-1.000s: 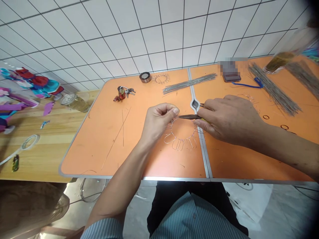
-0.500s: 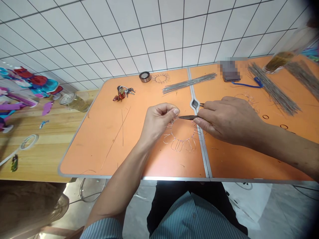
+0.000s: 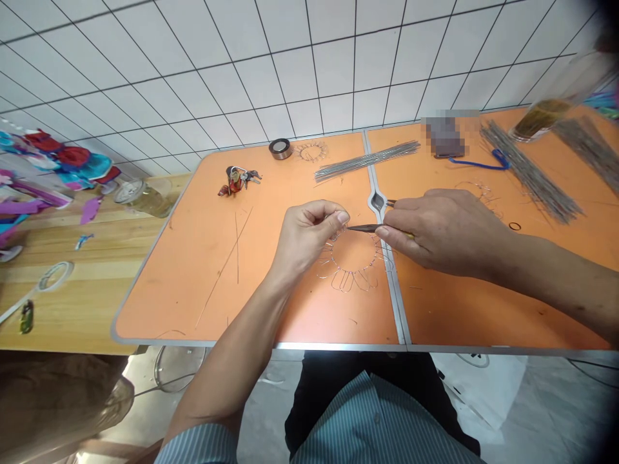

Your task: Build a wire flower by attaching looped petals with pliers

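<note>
My left hand (image 3: 312, 235) pinches the upper left of a wire ring (image 3: 354, 273) between thumb and forefinger. Thin wire loops fan out around the ring like petals, and it hangs just over the orange table. My right hand (image 3: 442, 225) is closed around a pair of pliers (image 3: 365, 228), whose dark narrow jaws point left and reach the wire at my left fingertips. Whether the jaws grip the wire is too small to tell. My right palm hides most of the plier handles.
On the orange table (image 3: 169, 277) lie a bundle of straight wires (image 3: 367, 160), a tape roll (image 3: 280, 149), keys (image 3: 239, 179) and a thicker wire bundle (image 3: 532, 171). Loose wires (image 3: 225, 270) lie at left. A glass jar (image 3: 145, 196) rests on the wooden table beside it.
Both hands stay nearly where they were. My right hand and the pliers have turned slightly, and the right forearm sits a little lower, covering a small dark ring.
</note>
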`<state>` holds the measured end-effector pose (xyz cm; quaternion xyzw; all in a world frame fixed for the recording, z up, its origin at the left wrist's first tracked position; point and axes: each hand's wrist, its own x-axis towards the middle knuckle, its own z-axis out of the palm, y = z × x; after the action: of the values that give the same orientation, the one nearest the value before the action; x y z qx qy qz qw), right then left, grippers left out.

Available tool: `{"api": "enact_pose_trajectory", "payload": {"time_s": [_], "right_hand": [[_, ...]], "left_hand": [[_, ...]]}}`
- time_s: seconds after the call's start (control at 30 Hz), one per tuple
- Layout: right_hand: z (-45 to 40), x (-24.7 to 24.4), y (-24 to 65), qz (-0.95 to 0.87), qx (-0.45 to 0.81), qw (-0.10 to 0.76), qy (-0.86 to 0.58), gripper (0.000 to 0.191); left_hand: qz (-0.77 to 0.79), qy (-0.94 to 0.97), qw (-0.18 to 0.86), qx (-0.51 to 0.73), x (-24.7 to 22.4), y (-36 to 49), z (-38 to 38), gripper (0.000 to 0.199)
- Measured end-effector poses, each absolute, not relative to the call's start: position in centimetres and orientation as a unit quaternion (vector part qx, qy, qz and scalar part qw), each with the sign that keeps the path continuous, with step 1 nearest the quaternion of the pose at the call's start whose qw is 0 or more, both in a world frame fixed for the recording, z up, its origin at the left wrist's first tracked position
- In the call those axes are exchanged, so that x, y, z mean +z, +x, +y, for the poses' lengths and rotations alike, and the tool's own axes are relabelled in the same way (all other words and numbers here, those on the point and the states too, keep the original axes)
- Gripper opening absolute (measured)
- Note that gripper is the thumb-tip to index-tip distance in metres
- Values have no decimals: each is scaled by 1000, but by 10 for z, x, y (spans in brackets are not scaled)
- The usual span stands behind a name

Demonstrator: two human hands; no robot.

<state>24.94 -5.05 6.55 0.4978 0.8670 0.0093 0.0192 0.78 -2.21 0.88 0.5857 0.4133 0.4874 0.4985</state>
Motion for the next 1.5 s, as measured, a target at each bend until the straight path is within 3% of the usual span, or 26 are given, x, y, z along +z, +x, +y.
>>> {"api": "enact_pose_trajectory", "payload": {"time_s": [0.8,1.5], "right_hand": [[-28,68,269,873,-178,-28,453,52],[-29,66,274,864,-201,-42,460,55]], "left_hand": [[363,584,557,466,4,1,-15,35],[354,590,558,465,6,0,-15,34]]}}
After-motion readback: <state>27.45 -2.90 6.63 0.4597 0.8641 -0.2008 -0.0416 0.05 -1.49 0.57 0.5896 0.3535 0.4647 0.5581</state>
